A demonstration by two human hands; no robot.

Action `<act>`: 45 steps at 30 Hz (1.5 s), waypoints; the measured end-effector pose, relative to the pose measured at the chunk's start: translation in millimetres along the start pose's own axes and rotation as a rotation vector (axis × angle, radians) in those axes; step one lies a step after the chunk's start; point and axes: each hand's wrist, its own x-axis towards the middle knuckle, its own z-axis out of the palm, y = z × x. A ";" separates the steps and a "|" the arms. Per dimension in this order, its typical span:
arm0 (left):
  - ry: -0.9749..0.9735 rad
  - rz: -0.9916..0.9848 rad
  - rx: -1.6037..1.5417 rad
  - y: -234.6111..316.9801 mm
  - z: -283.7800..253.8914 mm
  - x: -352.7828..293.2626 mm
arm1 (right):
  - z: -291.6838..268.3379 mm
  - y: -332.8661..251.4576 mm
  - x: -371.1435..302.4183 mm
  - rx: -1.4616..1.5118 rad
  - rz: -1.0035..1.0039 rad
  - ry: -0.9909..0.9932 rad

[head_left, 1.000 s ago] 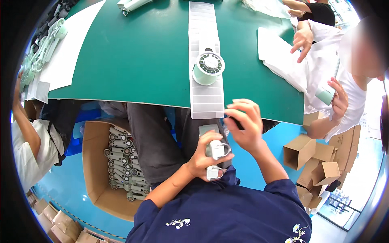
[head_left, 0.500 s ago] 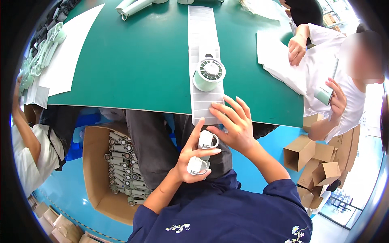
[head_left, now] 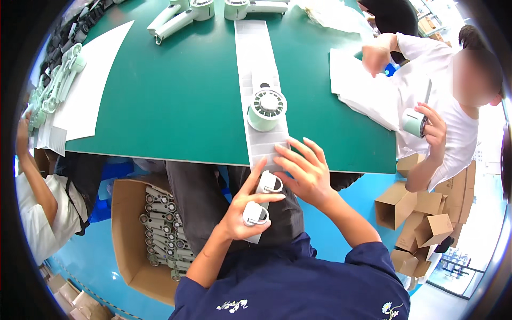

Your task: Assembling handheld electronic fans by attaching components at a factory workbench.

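Observation:
My left hand (head_left: pixel 241 214) is closed around two white, ring-ended pieces, which look like the handle ends of handheld fans: an upper one (head_left: pixel 268 183) between the fingers and a lower one (head_left: pixel 254 213) by the palm. My right hand (head_left: pixel 309 176) has its fingers spread, with the fingertips on the right border of a long pale strip of labels (head_left: pixel 257 53) and the thumb close to the upper handle end. Just beyond both hands, a pale green handheld fan (head_left: pixel 266 110) rests on the strip, its round grille facing up. The strip runs over the table edge and behind my left hand.
More fans (head_left: pixel 194 16) lie at the far side of the green table (head_left: pixel 170 96). A cardboard box (head_left: pixel 125 240) full of fans stands at lower left. At right, a co-worker's hand (head_left: pixel 434 133) holds a green fan; cartons (head_left: pixel 397 202) lie below. Another person's arm (head_left: pixel 34 170) shows at left.
The view has shifted, showing more of the table's far side. More of the strip shows below my left hand. The co-worker at right has turned the fan; their other hand has moved left.

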 end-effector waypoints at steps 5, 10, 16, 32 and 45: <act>0.002 -0.039 0.012 -0.9 9.9 -1.1 | 0.7 -8.8 0.0 0.040 0.054 0.036; 0.035 -0.047 0.059 -7.5 11.4 -2.6 | 10.9 -12.3 -5.9 -0.007 0.043 0.164; 0.039 -0.050 0.037 -10.5 12.3 -2.7 | 17.7 -14.1 -8.4 -0.023 0.036 0.253; 0.028 -0.042 0.000 -15.1 12.4 -4.6 | 10.1 -14.7 -13.5 0.111 0.130 0.191; 0.028 -0.043 -0.004 -15.1 13.0 -4.4 | 10.0 -22.4 -33.2 0.170 0.252 0.314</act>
